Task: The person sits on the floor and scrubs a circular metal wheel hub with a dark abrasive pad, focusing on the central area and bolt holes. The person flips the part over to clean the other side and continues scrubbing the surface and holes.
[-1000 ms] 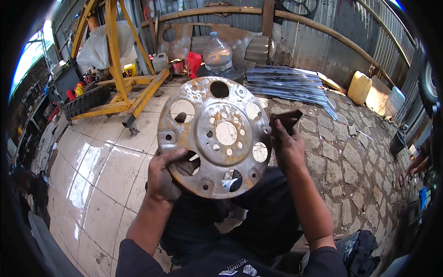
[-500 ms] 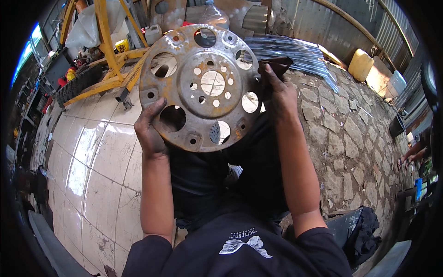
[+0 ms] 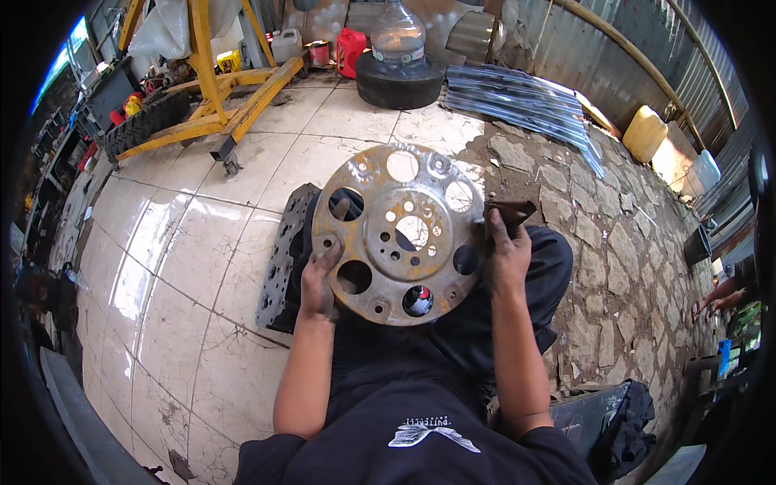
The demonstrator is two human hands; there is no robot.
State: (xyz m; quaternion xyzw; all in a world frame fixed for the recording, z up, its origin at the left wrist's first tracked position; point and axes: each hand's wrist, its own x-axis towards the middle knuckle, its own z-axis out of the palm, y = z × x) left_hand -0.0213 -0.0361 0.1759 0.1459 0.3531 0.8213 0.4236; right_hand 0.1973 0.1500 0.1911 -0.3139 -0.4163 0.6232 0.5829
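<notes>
A round, rusty steel flexplate (image 3: 396,273) with large round holes and a raised hub is held up above my lap, its face tilted toward me. My left hand (image 3: 318,284) grips its left rim, thumb on the face and fingers behind. At the right rim, my right hand (image 3: 509,257) pinches a folded dark brown sheet (image 3: 515,213), which looks like sandpaper, against the plate's edge. The fingers behind the plate are hidden. Beside my left knee a dark metal block with many holes (image 3: 279,271) sits partly behind the plate.
Ahead on the pale tiles (image 3: 202,267) stand a yellow wheeled frame (image 3: 182,129), a red jerrycan (image 3: 350,50) and a large water bottle (image 3: 396,36) on a black round base (image 3: 400,85). Corrugated sheets (image 3: 517,101) lie over stone paving (image 3: 598,267). Another person's hand (image 3: 715,299) shows far right.
The flexplate has come down and slightly right, closer to my lap, with both hands still on it. The brown sheet stays at its right rim. My view now takes in more floor ahead.
</notes>
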